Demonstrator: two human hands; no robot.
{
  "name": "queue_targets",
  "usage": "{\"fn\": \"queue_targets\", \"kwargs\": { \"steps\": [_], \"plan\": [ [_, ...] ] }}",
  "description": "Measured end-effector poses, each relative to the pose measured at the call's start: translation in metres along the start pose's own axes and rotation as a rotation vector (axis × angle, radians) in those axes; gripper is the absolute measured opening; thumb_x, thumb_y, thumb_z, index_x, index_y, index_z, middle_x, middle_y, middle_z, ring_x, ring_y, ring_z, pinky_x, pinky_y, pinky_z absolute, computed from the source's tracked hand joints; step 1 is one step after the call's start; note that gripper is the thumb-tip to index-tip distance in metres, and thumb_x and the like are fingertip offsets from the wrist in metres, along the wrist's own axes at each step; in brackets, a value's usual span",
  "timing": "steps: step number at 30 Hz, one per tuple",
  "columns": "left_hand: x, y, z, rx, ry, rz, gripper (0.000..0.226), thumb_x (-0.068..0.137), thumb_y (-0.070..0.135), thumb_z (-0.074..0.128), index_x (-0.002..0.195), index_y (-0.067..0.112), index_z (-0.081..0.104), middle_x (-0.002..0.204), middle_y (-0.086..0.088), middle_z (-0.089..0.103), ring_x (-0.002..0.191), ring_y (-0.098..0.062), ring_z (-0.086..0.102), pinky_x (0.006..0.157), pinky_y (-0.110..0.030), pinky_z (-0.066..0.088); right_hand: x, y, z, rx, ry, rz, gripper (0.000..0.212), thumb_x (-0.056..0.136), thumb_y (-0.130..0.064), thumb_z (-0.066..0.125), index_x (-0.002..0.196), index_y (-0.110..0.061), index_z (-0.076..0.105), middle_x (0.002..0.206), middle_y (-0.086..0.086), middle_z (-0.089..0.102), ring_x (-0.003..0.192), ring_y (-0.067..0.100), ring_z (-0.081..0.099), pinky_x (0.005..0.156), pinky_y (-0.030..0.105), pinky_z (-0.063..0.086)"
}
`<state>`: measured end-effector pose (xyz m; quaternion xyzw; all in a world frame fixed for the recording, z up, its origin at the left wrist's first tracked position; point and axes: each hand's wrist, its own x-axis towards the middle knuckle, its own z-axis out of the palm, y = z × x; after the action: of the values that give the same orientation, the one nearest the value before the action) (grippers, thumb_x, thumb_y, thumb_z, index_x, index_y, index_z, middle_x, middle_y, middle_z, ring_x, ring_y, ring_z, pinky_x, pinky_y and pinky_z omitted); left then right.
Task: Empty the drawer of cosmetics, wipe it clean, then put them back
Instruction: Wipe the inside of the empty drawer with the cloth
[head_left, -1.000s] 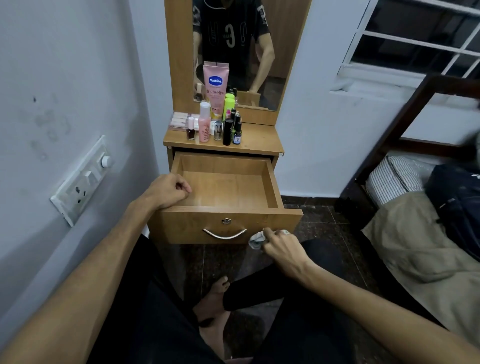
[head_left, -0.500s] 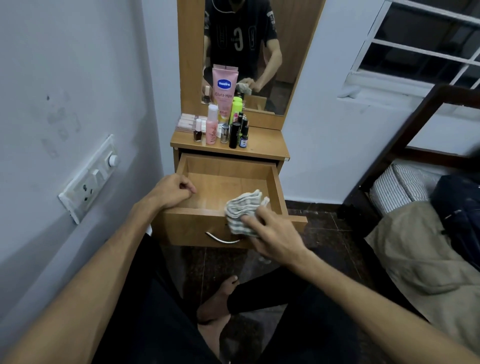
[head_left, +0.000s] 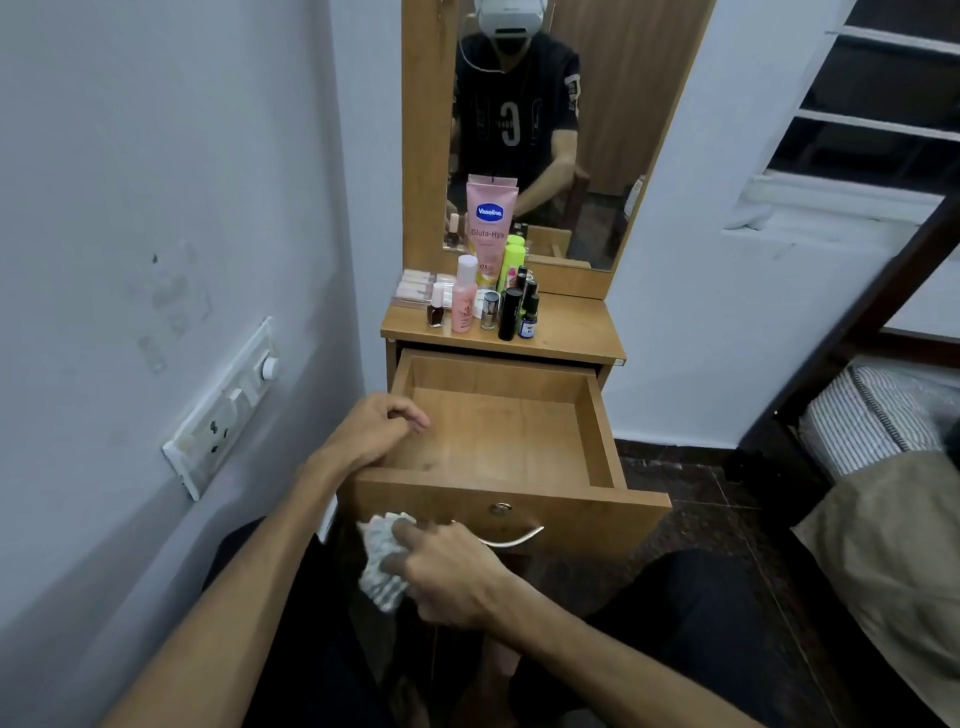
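Head view: open drawer (head_left: 498, 441) bare inside, cosmetics (head_left: 485, 296) stand above.

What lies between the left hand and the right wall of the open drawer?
Only the bare wooden floor of the drawer lies between the left hand and that wall; nothing rests there, as the head view shows.

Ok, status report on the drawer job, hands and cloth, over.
Left hand rests on the open wooden drawer, holding nothing. Right hand grips the crumpled striped cloth at the drawer front. Drawer emptied, cosmetics on top. Nothing obstructing.
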<state>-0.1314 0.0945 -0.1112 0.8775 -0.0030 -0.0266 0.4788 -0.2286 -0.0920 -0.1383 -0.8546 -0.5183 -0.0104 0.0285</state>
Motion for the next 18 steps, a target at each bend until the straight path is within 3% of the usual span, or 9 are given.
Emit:
{"fn": "queue_targets", "kwargs": {
  "steps": [3, 6, 8, 11, 14, 18],
  "plan": [
    [0.002, 0.0, 0.002, 0.102, 0.015, 0.04, 0.028, 0.091, 0.008, 0.062, 0.083, 0.031, 0.078, 0.096, 0.017, 0.072, 0.099, 0.0, 0.063, 0.091, -0.027, 0.046, -0.034, 0.016, -0.023, 0.215, 0.217, 0.054, 0.036, 0.086, -0.023, 0.067, 0.122, -0.021, 0.064, 0.114, 0.006, 0.056, 0.091, 0.025, 0.061, 0.063, 0.039, 0.053],
    [0.011, 0.005, 0.008, 0.265, 0.036, 0.064, 0.023, 0.086, 0.013, 0.066, 0.072, 0.03, 0.076, 0.081, 0.018, 0.073, 0.081, 0.001, 0.065, 0.076, -0.023, 0.052, -0.055, 0.048, -0.061, 0.28, 0.607, 0.205, 0.031, 0.085, -0.029, 0.07, 0.114, -0.02, 0.07, 0.114, 0.0, 0.061, 0.09, 0.01, 0.058, 0.066, 0.021, 0.054],
    [0.017, 0.012, 0.011, 0.358, 0.049, 0.037, 0.015, 0.086, 0.02, 0.066, 0.074, 0.025, 0.075, 0.079, 0.012, 0.072, 0.078, -0.004, 0.066, 0.076, -0.03, 0.057, -0.06, 0.081, -0.085, 0.254, 0.742, 0.382, 0.03, 0.08, -0.028, 0.073, 0.108, -0.018, 0.075, 0.106, -0.003, 0.061, 0.088, 0.007, 0.056, 0.066, 0.012, 0.048],
    [0.031, 0.028, 0.023, 0.437, 0.019, 0.079, 0.013, 0.086, 0.021, 0.065, 0.078, 0.026, 0.075, 0.08, 0.014, 0.07, 0.079, -0.004, 0.064, 0.077, -0.031, 0.055, -0.065, 0.128, -0.103, 0.243, 0.725, 0.64, 0.028, 0.077, -0.028, 0.074, 0.105, -0.027, 0.077, 0.097, -0.008, 0.059, 0.081, 0.007, 0.056, 0.068, 0.012, 0.043],
    [0.045, 0.046, 0.042, 0.41, 0.02, 0.122, 0.015, 0.083, 0.021, 0.063, 0.081, 0.027, 0.077, 0.079, 0.015, 0.071, 0.079, -0.004, 0.064, 0.073, -0.028, 0.052, -0.067, 0.165, -0.101, 0.217, 0.626, 0.824, 0.027, 0.077, -0.026, 0.07, 0.102, -0.034, 0.076, 0.094, -0.006, 0.062, 0.081, 0.013, 0.059, 0.072, 0.03, 0.05],
    [0.06, 0.051, 0.066, 0.373, 0.015, 0.13, 0.015, 0.082, 0.021, 0.063, 0.08, 0.033, 0.072, 0.076, 0.02, 0.065, 0.077, 0.003, 0.06, 0.063, -0.019, 0.045, -0.072, 0.213, -0.089, 0.196, 0.538, 1.066, 0.033, 0.076, -0.023, 0.063, 0.104, -0.034, 0.076, 0.091, -0.002, 0.064, 0.081, 0.022, 0.062, 0.071, 0.034, 0.052]
  ]
}}
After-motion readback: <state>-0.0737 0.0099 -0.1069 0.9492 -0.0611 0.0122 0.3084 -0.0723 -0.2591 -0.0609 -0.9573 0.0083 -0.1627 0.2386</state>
